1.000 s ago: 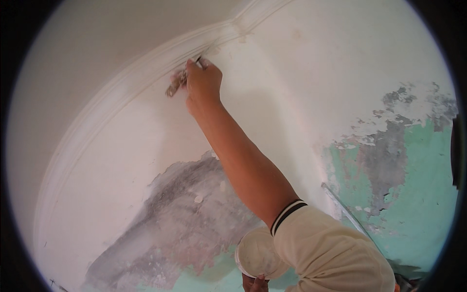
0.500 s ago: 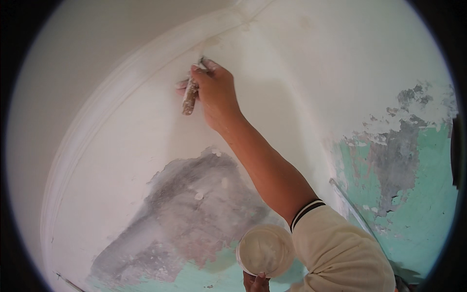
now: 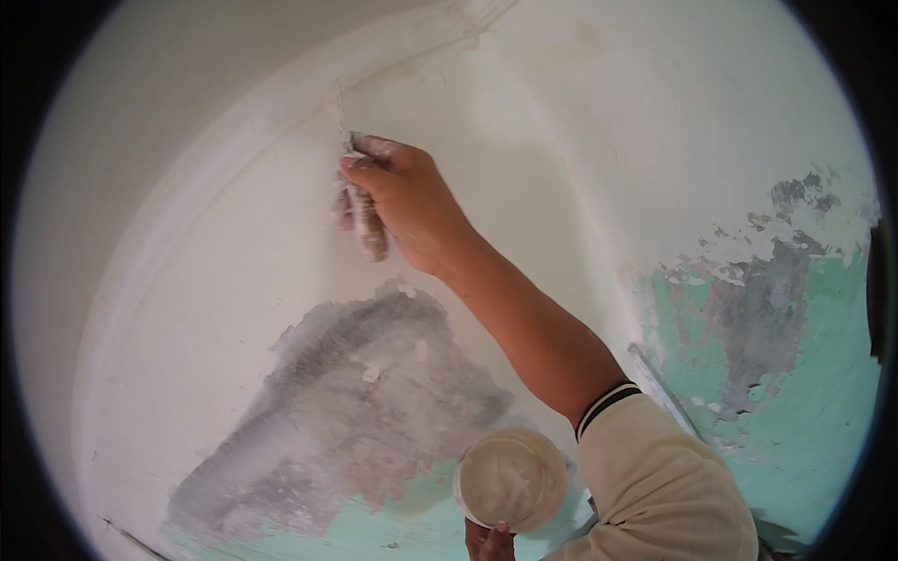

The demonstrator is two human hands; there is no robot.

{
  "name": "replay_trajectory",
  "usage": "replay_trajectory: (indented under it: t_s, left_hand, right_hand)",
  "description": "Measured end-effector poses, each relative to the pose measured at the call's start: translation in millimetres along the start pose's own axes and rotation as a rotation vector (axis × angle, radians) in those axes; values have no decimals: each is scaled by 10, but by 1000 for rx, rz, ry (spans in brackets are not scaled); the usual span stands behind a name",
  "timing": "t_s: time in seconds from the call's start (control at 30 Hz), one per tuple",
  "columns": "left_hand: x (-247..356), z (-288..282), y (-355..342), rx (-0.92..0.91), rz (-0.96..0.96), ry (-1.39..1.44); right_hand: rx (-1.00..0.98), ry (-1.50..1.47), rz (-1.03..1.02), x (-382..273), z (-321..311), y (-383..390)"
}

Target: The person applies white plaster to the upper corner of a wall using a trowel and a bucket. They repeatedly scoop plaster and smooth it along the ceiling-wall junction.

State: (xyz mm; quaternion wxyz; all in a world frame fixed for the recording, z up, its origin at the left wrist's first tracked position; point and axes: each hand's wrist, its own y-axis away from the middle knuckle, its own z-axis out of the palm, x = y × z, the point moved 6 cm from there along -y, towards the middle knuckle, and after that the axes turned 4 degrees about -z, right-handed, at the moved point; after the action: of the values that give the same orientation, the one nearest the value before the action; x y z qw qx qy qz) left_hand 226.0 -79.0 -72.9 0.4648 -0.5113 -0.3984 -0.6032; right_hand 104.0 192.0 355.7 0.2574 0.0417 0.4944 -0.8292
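Observation:
My right hand (image 3: 402,192) is raised to the upper wall, its fingers closed round the handle of a putty knife (image 3: 371,234). Pale paste is smeared over the handle and my fingers; the blade, seen nearly edge-on, points up toward the moulding. Down at the bottom edge, my left hand (image 3: 490,543) grips the near rim of a round tub (image 3: 554,477), the thumb hooked over it. Inside the tub lies whitish putty (image 3: 500,479). Most of the left hand is hidden below the tub and the picture's edge.
A pale moulding (image 3: 201,178) curves along the top of the white wall (image 3: 281,243). Below is a bare grey patch (image 3: 346,402) above green paint (image 3: 412,500). On the right, the adjoining wall has peeling green paint (image 3: 837,346). A thin pale strip (image 3: 664,388) runs beside my sleeve.
My right hand has shifted left and slightly down with the putty knife, whose blade now shows as a thin line above the fingers. My left hand keeps the tub in nearly the same place.

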Motion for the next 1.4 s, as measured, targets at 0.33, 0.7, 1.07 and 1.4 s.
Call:
replay_trajectory:
  t_s: [0.33, 0.7, 1.07, 1.4]
  left_hand:
    - [-109, -31, -119, -65, -45, 121]
    - [-167, 145, -373, -353, -141, 307]
    - [-385, 83, -430, -561, -224, 482]
    - [-424, 76, -515, -637, -214, 535]
  right_hand:
    - [105, 1848, -506, -1127, -1351, -542]
    - [-151, 2295, 376, -1589, -508, -1164]
    - [-266, 2425, 571, -1259, -80, -1276]
    - [-306, 2539, 668, -976, 225, -1044]
